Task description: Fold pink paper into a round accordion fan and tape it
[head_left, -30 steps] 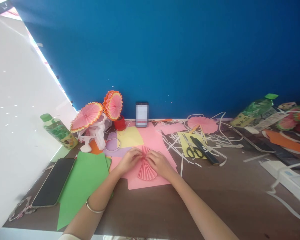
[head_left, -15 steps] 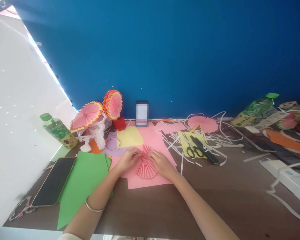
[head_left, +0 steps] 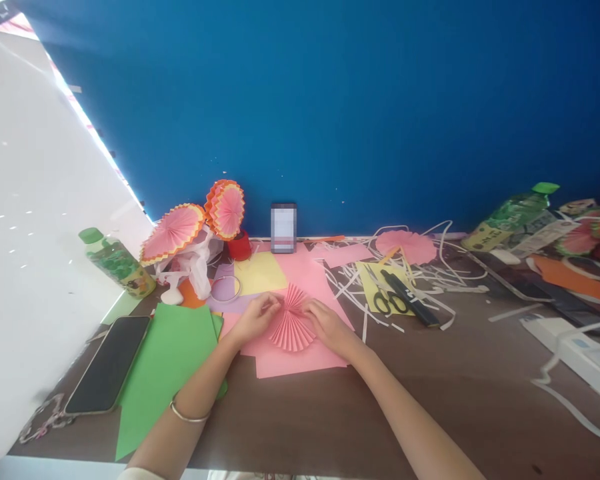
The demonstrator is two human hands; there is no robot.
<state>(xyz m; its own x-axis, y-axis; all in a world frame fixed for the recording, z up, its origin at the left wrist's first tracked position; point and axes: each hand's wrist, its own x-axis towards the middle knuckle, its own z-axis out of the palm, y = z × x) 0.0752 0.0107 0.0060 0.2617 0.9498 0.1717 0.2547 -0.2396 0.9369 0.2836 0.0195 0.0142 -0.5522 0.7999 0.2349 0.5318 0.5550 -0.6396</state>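
Observation:
Between my hands is a pleated pink paper fan (head_left: pixel 293 328), pinched narrow at its middle and flaring out toward me, with a smaller flare at the far end. My left hand (head_left: pixel 257 319) is closed on its left side, fingertips at the narrow middle. From the right, my right hand (head_left: pixel 329 325) grips the opposite edge with thumb and fingers. Some fingertips are hidden behind the pleats. Beneath the fan lie flat sheets of pink paper (head_left: pixel 300 364), with a yellow sheet (head_left: pixel 260 272) and a purple sheet (head_left: pixel 225 303) beyond.
Green paper (head_left: pixel 165 367) and a large phone (head_left: pixel 109 365) lie at left, near a bottle (head_left: pixel 117 263). Finished paper rosettes (head_left: pixel 175 232) stand behind. A small phone (head_left: pixel 284 228) leans on the wall. Scissors (head_left: pixel 389 303), a black pen-like tool (head_left: pixel 411 300) and white strips lie right.
The fan has lifted and tilted slightly, its near edge shifting up and its far pleats showing more. My right hand has moved slightly to the right; both hands keep their hold.

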